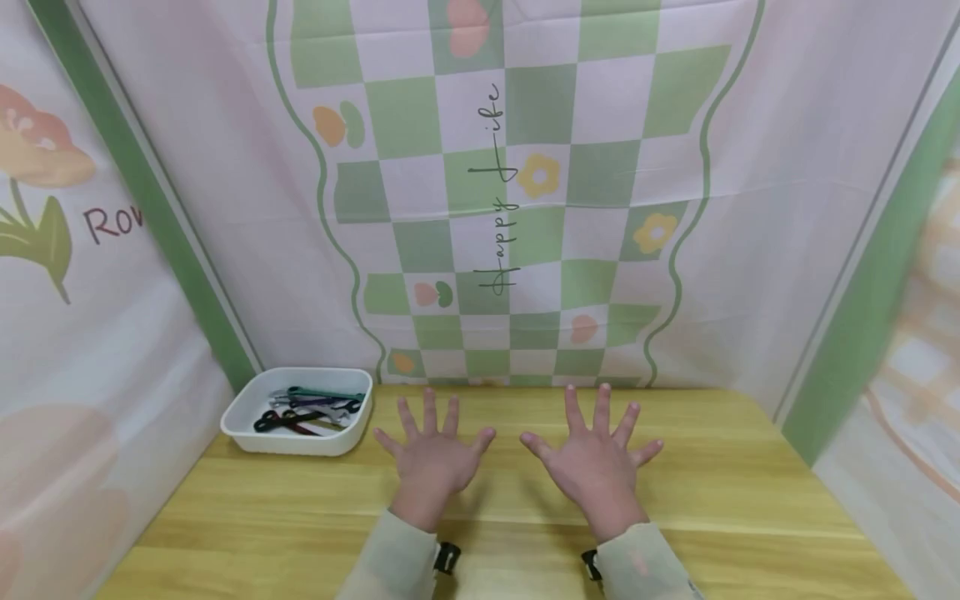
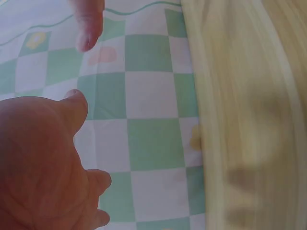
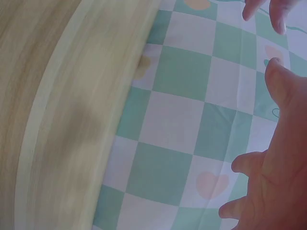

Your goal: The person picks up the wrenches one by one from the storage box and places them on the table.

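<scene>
Both hands are held out above the wooden table (image 1: 517,533) with fingers straight and spread, and neither holds anything. My left hand (image 1: 435,458) is the one nearer the white plastic tray (image 1: 300,443). Across a small gap is my right hand (image 1: 596,462), its thumb pointing toward the left thumb. Inside the tray lies a heap of several wrenches (image 1: 326,414), some dark, some silver, one green. Overlap hides parts of them. In the left wrist view, the left palm (image 2: 38,163) shows at the lower left; the right palm (image 3: 280,177) shows in the right wrist view.
A fabric backdrop with a green and white check (image 1: 480,242) rises behind the table's far edge. Printed cloth walls with green strips (image 1: 150,192) stand at left and right. Each wrist wears a black strap (image 1: 447,557) below a pale sleeve (image 1: 397,558).
</scene>
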Action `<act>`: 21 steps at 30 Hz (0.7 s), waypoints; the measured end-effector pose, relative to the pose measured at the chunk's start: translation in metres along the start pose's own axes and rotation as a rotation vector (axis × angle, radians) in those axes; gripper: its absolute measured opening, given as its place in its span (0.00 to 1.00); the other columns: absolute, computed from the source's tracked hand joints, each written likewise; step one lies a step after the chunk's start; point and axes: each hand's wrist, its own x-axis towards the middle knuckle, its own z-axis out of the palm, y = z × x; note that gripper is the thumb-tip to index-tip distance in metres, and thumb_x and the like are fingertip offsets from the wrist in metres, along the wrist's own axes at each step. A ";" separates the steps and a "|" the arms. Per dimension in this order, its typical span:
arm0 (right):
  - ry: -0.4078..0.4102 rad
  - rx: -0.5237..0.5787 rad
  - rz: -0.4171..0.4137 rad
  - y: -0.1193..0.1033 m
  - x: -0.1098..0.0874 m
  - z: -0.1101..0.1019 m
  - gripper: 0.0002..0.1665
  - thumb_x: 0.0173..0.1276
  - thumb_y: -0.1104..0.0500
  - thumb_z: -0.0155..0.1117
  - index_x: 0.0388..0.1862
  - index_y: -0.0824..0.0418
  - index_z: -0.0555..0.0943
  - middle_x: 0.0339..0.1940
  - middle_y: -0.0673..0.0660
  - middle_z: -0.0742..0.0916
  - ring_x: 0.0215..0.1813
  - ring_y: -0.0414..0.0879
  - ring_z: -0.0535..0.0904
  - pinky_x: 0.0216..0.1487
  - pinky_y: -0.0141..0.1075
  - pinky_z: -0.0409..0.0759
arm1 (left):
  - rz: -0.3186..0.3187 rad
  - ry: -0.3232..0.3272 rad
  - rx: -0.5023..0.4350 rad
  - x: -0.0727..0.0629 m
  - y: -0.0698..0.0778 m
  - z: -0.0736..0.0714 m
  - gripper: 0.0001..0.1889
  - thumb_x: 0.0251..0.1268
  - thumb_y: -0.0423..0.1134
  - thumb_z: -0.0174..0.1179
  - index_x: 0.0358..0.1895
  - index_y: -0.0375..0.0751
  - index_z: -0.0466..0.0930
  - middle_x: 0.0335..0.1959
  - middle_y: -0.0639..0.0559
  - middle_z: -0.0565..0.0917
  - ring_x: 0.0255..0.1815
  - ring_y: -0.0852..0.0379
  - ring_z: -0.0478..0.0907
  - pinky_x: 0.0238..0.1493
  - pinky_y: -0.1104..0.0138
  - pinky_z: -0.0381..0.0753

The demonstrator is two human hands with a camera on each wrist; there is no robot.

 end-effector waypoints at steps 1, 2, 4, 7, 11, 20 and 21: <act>0.000 0.002 -0.001 0.000 0.000 0.000 0.69 0.52 0.10 0.30 0.83 0.49 0.43 0.79 0.67 0.33 0.68 0.74 0.14 0.47 0.78 0.14 | 0.002 0.002 -0.013 0.000 -0.002 -0.002 0.50 0.57 0.83 0.19 0.81 0.62 0.47 0.81 0.47 0.37 0.76 0.31 0.27 0.59 0.24 0.24; 0.002 0.003 -0.002 0.000 0.000 0.000 0.69 0.52 0.10 0.30 0.83 0.49 0.44 0.79 0.67 0.33 0.68 0.74 0.14 0.47 0.78 0.14 | 0.005 0.004 -0.025 0.001 -0.004 -0.003 0.50 0.57 0.83 0.20 0.81 0.62 0.47 0.81 0.47 0.37 0.76 0.31 0.27 0.59 0.24 0.25; 0.003 0.005 -0.003 0.000 0.000 -0.001 0.69 0.52 0.10 0.30 0.83 0.48 0.44 0.79 0.67 0.33 0.68 0.74 0.14 0.47 0.79 0.15 | 0.013 0.012 -0.055 0.003 -0.009 -0.006 0.50 0.57 0.83 0.22 0.81 0.61 0.47 0.81 0.46 0.37 0.76 0.30 0.27 0.59 0.23 0.26; 0.002 0.005 -0.003 0.000 0.000 -0.001 0.69 0.51 0.09 0.30 0.83 0.48 0.44 0.79 0.67 0.34 0.68 0.74 0.14 0.47 0.79 0.15 | 0.019 0.022 -0.119 0.008 -0.018 -0.012 0.51 0.57 0.83 0.25 0.81 0.60 0.47 0.81 0.45 0.38 0.76 0.29 0.27 0.57 0.22 0.27; -0.004 0.006 0.002 0.001 0.000 -0.001 0.69 0.52 0.10 0.30 0.83 0.49 0.43 0.79 0.67 0.33 0.68 0.74 0.14 0.47 0.79 0.15 | 0.012 0.033 -0.159 0.014 -0.033 -0.020 0.52 0.56 0.84 0.25 0.81 0.59 0.49 0.81 0.44 0.39 0.76 0.29 0.27 0.56 0.21 0.29; -0.019 0.015 0.012 0.001 -0.001 -0.003 0.67 0.52 0.10 0.29 0.83 0.47 0.40 0.79 0.65 0.32 0.68 0.74 0.13 0.47 0.79 0.14 | -0.019 -0.016 -0.231 0.019 -0.077 -0.042 0.54 0.53 0.86 0.28 0.81 0.60 0.45 0.80 0.44 0.30 0.74 0.27 0.22 0.52 0.21 0.21; -0.019 0.015 0.013 0.001 -0.001 -0.003 0.67 0.52 0.10 0.29 0.83 0.46 0.40 0.79 0.65 0.32 0.68 0.74 0.14 0.47 0.78 0.14 | -0.024 -0.024 -0.241 0.020 -0.084 -0.043 0.55 0.52 0.86 0.28 0.81 0.59 0.43 0.80 0.43 0.30 0.74 0.27 0.21 0.51 0.21 0.20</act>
